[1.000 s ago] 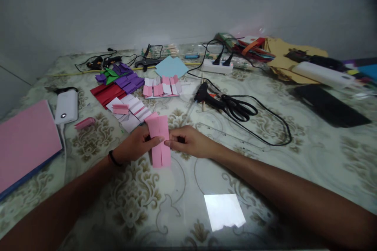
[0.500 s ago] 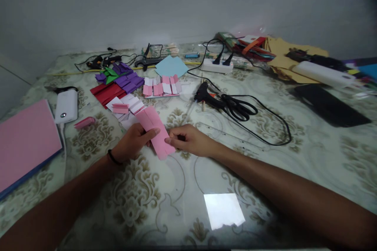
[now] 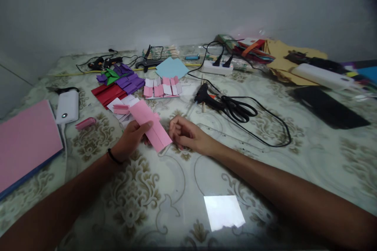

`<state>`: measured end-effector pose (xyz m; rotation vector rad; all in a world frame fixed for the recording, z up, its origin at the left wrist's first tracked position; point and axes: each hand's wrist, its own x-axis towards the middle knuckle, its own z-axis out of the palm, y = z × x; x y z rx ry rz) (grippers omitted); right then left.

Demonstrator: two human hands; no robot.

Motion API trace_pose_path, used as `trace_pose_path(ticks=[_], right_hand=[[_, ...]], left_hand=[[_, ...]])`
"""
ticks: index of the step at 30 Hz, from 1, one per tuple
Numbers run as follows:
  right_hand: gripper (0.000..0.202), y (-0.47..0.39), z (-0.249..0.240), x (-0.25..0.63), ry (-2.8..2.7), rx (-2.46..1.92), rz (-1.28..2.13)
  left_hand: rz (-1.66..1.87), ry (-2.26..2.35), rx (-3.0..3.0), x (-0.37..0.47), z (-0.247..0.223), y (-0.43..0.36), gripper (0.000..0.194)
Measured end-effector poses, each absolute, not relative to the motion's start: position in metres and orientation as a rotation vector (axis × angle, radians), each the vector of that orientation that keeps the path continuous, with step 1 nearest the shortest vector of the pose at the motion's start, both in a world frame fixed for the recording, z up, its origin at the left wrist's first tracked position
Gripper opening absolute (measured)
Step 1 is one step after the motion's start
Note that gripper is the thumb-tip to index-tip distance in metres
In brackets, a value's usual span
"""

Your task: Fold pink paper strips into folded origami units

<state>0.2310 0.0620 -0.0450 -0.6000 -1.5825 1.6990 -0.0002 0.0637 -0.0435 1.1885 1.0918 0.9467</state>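
Note:
A folded pink paper strip [image 3: 151,125] slants over the middle of the table, a crease running along it. My left hand [image 3: 133,137] grips it at its left edge, thumb on top. At its lower right end is my right hand [image 3: 185,135], fingers curled; whether they pinch the paper's edge is hidden. Just behind the strip lie white folded papers [image 3: 116,106] with a small pink folded piece [image 3: 121,109] on them. Farther back sits a row of pink and white folded pieces [image 3: 163,87].
A black glue gun [image 3: 207,97] with a coiled cable lies right of centre. Purple [image 3: 129,82] and red folded papers [image 3: 107,95], a power strip [image 3: 217,67] and blue sheets [image 3: 171,67] are behind. A power bank [image 3: 67,106] and pink sheets [image 3: 28,141] stand left, a black phone-like slab [image 3: 330,106] right.
The pink strip has turned in my left hand, and its lower end now points more to the right. My right thumb has come off its face, and the fingers have curled.

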Motion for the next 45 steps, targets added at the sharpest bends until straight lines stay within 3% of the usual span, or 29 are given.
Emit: trace_pose_path(ticks=[4,12,16,23,35,42,45], right_hand=[[0.041,0.064,-0.046,0.231,-1.678,-0.539,1.672],[0.024,0.065,-0.040,0.233,-2.019,-0.599,1.400],[0.019,0.065,-0.040,0.232,-1.981,-0.614,1.421],[0.023,0.065,-0.049,0.232,-1.641,-0.658,1.709],[0.025,0.061,-0.039,0.230,-2.163,-0.541,1.213],[0.020,0.062,-0.041,0.231,-2.129,-0.583,1.249],[0.020,0.063,-0.043,0.232,-1.977,-0.621,1.422]], left_hand=[[0.890,1.123,1.250,-0.001,-0.041,0.063,0.037],[0.594,1.144,1.644,-0.005,-0.031,0.064,0.044],[0.634,1.100,1.615,-0.003,-0.031,0.065,0.033],[0.813,1.016,1.454,0.001,-0.036,0.066,0.027],[0.689,1.030,1.465,0.001,-0.027,0.062,0.029],[0.643,1.083,1.553,0.002,-0.025,0.063,0.023],[0.646,1.087,1.558,0.003,-0.026,0.064,0.021]])
